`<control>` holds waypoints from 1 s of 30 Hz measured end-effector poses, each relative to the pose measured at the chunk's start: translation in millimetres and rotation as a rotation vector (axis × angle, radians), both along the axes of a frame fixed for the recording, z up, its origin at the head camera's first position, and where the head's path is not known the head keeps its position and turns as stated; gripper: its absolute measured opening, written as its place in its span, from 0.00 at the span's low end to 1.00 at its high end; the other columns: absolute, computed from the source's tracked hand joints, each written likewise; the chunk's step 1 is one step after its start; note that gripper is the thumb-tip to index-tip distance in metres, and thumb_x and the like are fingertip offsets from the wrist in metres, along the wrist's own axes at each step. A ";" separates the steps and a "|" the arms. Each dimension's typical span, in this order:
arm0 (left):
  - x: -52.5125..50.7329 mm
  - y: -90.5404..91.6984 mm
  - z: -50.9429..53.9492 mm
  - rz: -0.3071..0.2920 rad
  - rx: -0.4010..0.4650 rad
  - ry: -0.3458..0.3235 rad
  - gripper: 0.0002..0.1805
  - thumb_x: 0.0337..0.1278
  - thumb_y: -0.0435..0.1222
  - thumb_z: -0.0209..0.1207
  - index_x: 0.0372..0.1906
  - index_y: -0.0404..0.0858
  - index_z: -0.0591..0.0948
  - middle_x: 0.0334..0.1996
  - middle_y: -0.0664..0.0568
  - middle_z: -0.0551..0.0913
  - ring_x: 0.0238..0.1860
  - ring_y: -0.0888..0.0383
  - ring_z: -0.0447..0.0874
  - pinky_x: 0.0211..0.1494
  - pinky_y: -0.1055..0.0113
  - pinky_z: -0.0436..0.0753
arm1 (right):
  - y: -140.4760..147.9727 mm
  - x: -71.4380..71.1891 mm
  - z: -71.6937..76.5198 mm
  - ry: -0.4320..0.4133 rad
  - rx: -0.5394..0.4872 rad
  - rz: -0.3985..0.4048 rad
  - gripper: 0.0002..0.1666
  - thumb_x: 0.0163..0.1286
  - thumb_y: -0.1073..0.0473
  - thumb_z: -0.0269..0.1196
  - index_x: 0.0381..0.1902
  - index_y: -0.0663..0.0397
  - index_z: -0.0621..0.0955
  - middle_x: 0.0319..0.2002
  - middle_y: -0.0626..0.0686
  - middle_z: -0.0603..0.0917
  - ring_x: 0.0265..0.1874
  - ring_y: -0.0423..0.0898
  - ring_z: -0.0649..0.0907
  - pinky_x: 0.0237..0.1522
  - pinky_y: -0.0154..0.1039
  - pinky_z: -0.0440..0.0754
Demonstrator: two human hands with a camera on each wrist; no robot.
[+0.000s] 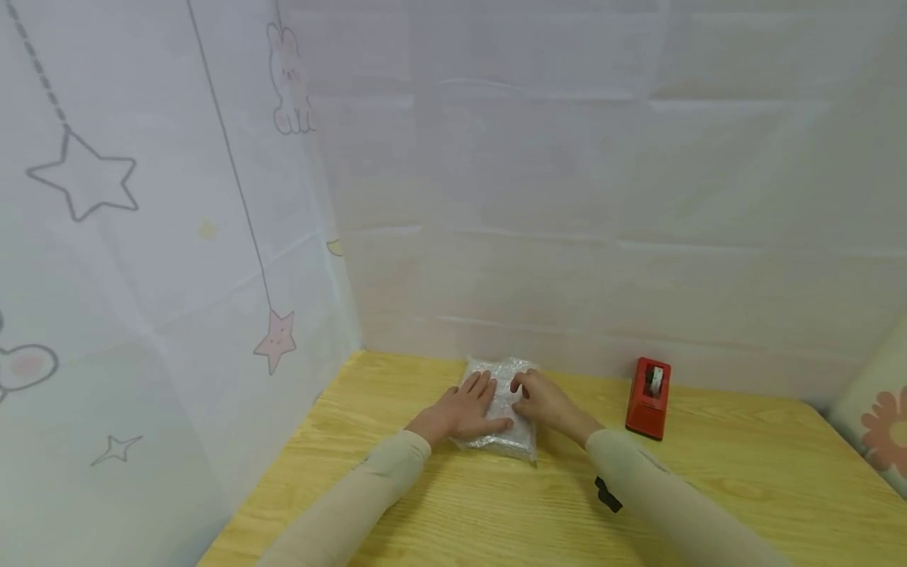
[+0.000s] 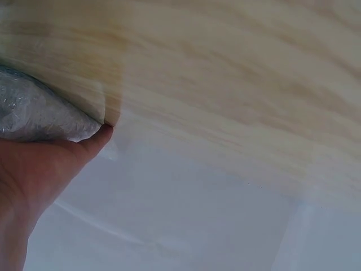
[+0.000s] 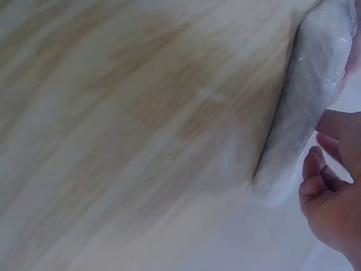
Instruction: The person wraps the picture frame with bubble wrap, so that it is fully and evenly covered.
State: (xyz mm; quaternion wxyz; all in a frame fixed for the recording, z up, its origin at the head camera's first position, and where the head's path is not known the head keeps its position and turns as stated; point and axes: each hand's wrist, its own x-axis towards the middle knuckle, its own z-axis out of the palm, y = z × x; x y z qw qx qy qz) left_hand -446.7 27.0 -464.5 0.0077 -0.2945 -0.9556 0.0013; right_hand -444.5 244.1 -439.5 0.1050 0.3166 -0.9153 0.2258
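A flat package in clear bubble wrap [image 1: 505, 442] lies on the wooden table near the back wall. Spread fingers of my left hand [image 1: 464, 411] rest on its left half, with the thumb pointing right across it. In the left wrist view, that hand [image 2: 34, 175] runs along the edge of the wrap [image 2: 34, 110]. On the package's right side is my right hand [image 1: 547, 400], fingers bent, thumb and forefinger a little apart. Its curled fingers [image 3: 324, 175] also show beside the wrap [image 3: 307, 96] in the right wrist view. Whether they pinch any film cannot be made out.
A red tape dispenser [image 1: 648, 402] holding a roll stands to the right of the package. A small black object [image 1: 607, 494] lies by the right forearm. Behind the table [image 1: 489, 512] hangs a pale creased sheet [image 1: 538, 205], with a printed one [image 1: 156, 260] on the left.
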 end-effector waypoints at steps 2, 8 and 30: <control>-2.5 0.9 -0.6 0.004 0.000 -0.004 0.60 0.60 0.78 0.25 0.83 0.38 0.46 0.82 0.44 0.41 0.80 0.47 0.38 0.72 0.43 0.61 | 5.3 3.9 0.0 0.116 0.052 0.057 0.17 0.61 0.74 0.70 0.48 0.62 0.83 0.40 0.59 0.79 0.35 0.49 0.78 0.38 0.44 0.79; -6.4 1.9 0.4 0.004 -0.008 -0.006 0.61 0.59 0.79 0.24 0.83 0.38 0.44 0.82 0.43 0.39 0.80 0.46 0.36 0.73 0.41 0.58 | 20.4 19.5 0.6 0.244 0.406 0.192 0.43 0.62 0.80 0.65 0.73 0.50 0.73 0.76 0.67 0.59 0.71 0.67 0.65 0.61 0.69 0.68; -7.7 -3.7 -2.6 -0.005 0.013 -0.035 0.60 0.61 0.78 0.28 0.82 0.36 0.47 0.82 0.42 0.42 0.80 0.45 0.39 0.72 0.41 0.61 | 35.2 26.6 -5.0 0.259 0.594 0.074 0.26 0.77 0.58 0.61 0.71 0.41 0.77 0.78 0.62 0.57 0.73 0.65 0.63 0.66 0.65 0.65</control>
